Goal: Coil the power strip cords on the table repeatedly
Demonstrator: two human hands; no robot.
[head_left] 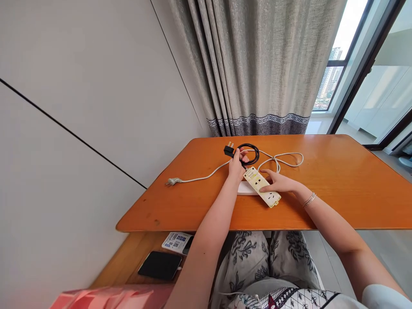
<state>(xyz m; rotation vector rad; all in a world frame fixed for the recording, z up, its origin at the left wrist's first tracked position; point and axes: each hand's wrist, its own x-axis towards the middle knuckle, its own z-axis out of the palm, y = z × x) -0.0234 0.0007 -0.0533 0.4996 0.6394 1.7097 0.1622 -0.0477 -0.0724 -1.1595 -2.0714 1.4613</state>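
My left hand [237, 165] is closed round a coiled black power cord [254, 146], whose black plug [228, 149] with metal prongs sticks out to the left. My right hand [277, 181] grips a yellowed power strip [259, 182] by its sides, thumb on top near the sockets. The strip is tilted, its far end close to my left hand. Partly hidden below it, a white power strip [246, 189] lies on the orange-brown table [193, 206]. A white cord [209, 177] runs across the table behind my hands, ending in a pale plug [174, 181] at the left.
A dark tablet or phone [160, 265] and a printed card [175, 241] lie on a wooden surface below the table's left side. Something pink [112, 297] is at bottom left. A grey curtain [264, 64] hangs behind the table; a white wall [96, 86] borders its left.
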